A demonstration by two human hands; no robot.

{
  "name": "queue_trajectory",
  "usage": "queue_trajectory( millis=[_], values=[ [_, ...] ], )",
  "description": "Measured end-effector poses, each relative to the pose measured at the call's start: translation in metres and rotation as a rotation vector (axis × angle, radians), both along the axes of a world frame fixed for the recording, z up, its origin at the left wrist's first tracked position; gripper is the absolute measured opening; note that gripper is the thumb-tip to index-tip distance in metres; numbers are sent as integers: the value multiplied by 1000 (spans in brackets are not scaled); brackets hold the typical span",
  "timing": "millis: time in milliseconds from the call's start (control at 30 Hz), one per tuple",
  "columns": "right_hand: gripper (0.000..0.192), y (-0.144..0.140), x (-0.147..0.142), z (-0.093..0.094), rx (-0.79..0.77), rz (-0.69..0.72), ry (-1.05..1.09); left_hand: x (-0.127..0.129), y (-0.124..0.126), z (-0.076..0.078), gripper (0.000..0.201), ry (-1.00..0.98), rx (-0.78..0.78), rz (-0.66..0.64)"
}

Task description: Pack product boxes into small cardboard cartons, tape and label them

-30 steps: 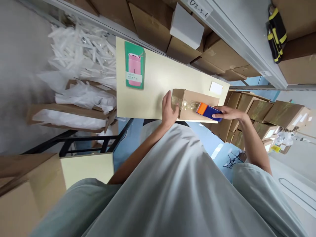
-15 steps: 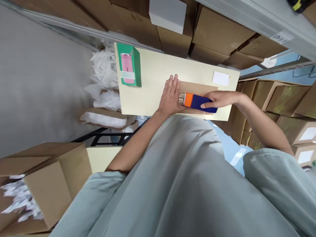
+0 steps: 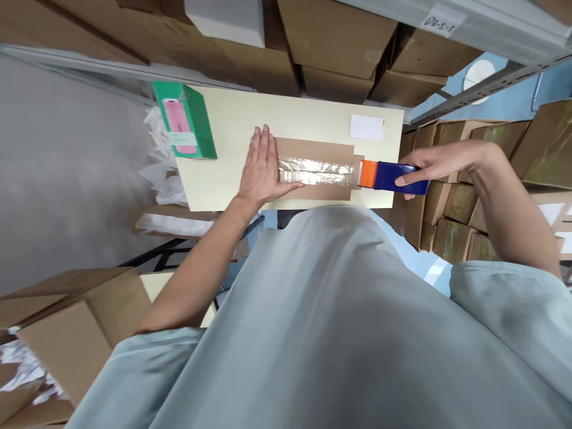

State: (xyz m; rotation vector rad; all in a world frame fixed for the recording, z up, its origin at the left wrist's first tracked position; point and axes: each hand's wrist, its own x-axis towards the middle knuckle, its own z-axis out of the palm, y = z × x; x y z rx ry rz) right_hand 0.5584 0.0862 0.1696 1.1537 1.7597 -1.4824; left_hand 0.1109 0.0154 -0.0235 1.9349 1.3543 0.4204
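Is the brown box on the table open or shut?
Shut. The box lies flat with clear tape along its top seam. The left hand presses one end; the right hand holds the tape dispenser.

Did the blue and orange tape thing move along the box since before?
Yes. The tape dispenser slid to the person's right along the cardboard box, from beside the left hand to the box's right end, near the white card.
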Motion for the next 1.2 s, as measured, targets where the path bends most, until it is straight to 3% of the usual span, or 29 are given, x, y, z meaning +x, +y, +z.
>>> queue_trajectory(
  millis=[100,200,367,500,667,800,900,1000,1100,1200],
  values=[
    [72,-5,37,-3,-133,28,-13,3,2,4,154,-5,-54,30],
    [72,-9,50,-30,-64,-43,-11,5,3,7,159,5,-67,36],
    [61,-16,40,-85,60,-104,-24,8,3,10,146,-15,-49,56],
    [57,-21,19,-102,-9,-47,-113,14,4,20,142,-31,-62,83],
    [43,-31,-24,-97,100,34,-267,19,3,29,137,-34,-68,98],
    [39,-50,-63,-92,225,42,-363,17,2,21,147,23,-20,43],
    [38,-65,-87,-86,272,-87,-454,14,2,14,153,62,5,31],
    [40,-77,-96,-68,367,-250,-479,12,-3,16,152,111,30,28],
    [39,-82,-92,-45,500,-276,-444,15,-9,28,146,204,65,3],
    [50,-70,-88,-24,618,-403,-371,34,-7,50,135,229,148,-24]
  ],
)
